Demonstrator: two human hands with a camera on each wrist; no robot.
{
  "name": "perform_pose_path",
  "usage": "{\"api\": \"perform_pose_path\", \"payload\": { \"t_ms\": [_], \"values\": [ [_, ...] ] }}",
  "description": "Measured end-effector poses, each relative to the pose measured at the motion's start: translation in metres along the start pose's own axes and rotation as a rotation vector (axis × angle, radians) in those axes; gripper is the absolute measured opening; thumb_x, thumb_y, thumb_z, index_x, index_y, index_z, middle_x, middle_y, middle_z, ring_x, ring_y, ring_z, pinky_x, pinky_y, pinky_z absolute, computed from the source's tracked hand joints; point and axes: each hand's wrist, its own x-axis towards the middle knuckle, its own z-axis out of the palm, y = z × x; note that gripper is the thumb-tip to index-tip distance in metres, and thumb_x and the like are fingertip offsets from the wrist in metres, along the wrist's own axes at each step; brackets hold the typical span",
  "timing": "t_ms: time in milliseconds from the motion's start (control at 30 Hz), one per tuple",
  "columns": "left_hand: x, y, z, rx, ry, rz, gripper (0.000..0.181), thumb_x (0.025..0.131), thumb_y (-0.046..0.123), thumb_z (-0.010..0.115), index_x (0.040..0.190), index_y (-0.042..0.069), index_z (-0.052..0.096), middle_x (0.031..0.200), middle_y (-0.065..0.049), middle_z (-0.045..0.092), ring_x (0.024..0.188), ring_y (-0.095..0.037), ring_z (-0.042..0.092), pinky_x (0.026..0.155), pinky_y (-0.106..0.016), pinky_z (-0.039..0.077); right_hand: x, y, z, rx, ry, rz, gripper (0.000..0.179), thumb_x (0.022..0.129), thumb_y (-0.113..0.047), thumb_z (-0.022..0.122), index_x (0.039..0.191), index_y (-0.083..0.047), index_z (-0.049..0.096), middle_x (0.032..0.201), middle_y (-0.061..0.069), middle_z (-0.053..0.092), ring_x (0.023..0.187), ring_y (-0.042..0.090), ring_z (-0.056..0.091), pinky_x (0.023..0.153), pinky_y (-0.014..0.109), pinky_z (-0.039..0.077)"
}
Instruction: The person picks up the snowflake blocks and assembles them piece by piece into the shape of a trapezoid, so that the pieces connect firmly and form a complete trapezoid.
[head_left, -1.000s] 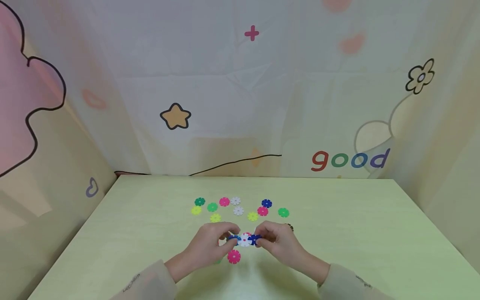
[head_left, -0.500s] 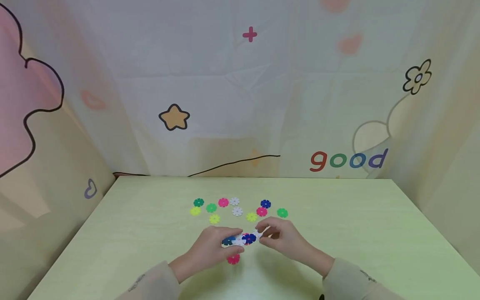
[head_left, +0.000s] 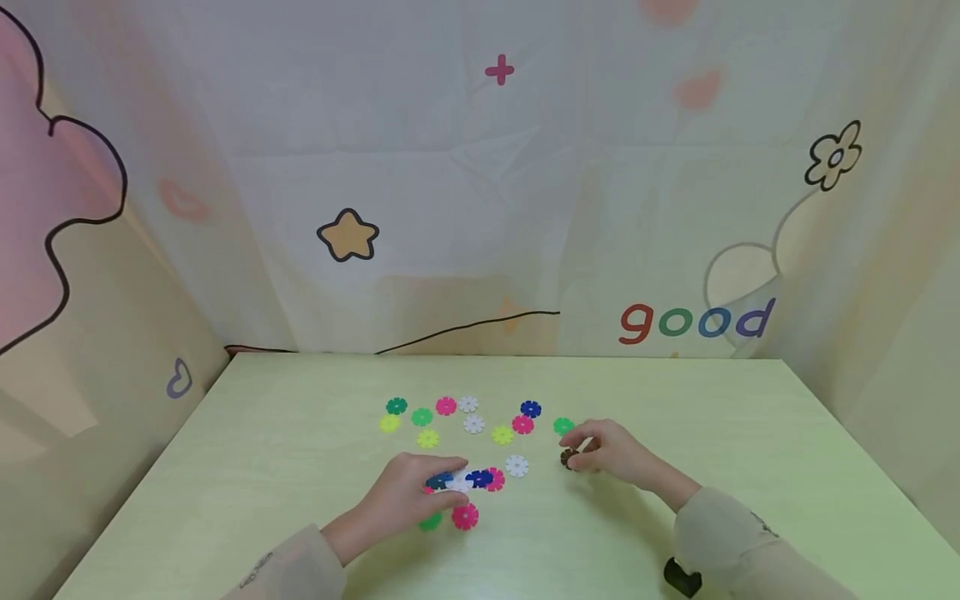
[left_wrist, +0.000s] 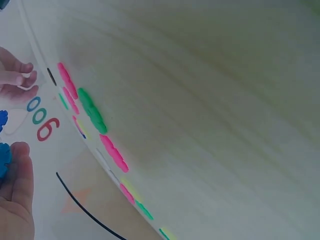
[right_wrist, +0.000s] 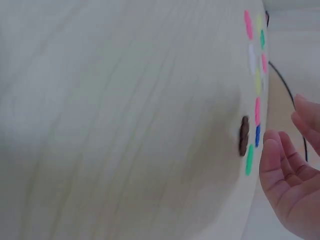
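Note:
My left hand (head_left: 412,492) holds a short chain of interlocking snowflake discs (head_left: 460,481), blue, white and dark blue, between thumb and fingers. In the left wrist view only blue edges of the snowflake discs (left_wrist: 4,160) show beside the fingers. To the right, my right hand (head_left: 611,454) hovers with bent fingers at a brown snowflake disc (head_left: 568,459). In the right wrist view that brown disc (right_wrist: 243,136) lies on the table, and the right hand (right_wrist: 292,185) has its thumb and fingers apart with nothing between them.
Loose discs lie across the table (head_left: 262,467): a white disc (head_left: 517,466) between the hands, a pink disc (head_left: 465,517) and a green disc (head_left: 430,522) below the left hand, several more further back. A black object (head_left: 682,577) sits by the right sleeve.
My right hand has let go of the chain and moved right to the brown disc. The left hand keeps the chain and has shifted slightly left, uncovering a pink disc.

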Motion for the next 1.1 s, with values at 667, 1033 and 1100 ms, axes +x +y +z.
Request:
{"api": "perform_pose_path", "payload": {
  "t_ms": [667, 1033, 1100],
  "values": [
    [0.0, 0.001, 0.0, -0.016, -0.028, -0.012, 0.044, 0.075, 0.031, 0.068, 0.114, 0.012, 0.061, 0.111, 0.0, 0.063, 0.105, -0.016, 0.058, 0.084, -0.029, 0.048, 0.018, 0.024, 0.005, -0.216, 0.069, 0.098, 0.021, 0.073, -0.006, 0.069, 0.093, -0.007, 0.064, 0.074, 0.003, 0.052, 0.067, 0.015, 0.045, 0.057, 0.025, 0.038],
    [0.002, 0.0, 0.001, -0.014, -0.039, -0.023, 0.044, 0.076, 0.032, 0.068, 0.115, 0.013, 0.06, 0.112, 0.001, 0.063, 0.105, -0.015, 0.058, 0.084, -0.029, 0.049, 0.015, 0.021, 0.005, -0.173, 0.103, 0.077, 0.019, 0.073, 0.004, 0.065, 0.083, -0.006, 0.052, 0.076, 0.004, 0.05, 0.072, 0.016, 0.045, 0.062, 0.026, 0.04],
    [0.002, 0.0, 0.002, -0.014, -0.037, -0.021, 0.044, 0.076, 0.032, 0.068, 0.115, 0.013, 0.06, 0.112, 0.001, 0.063, 0.105, -0.015, 0.058, 0.084, -0.029, 0.049, 0.014, 0.02, 0.005, -0.163, 0.109, 0.077, 0.017, 0.074, 0.005, 0.063, 0.081, -0.006, 0.052, 0.075, 0.003, 0.049, 0.072, 0.016, 0.045, 0.061, 0.026, 0.04]
  ]
}}
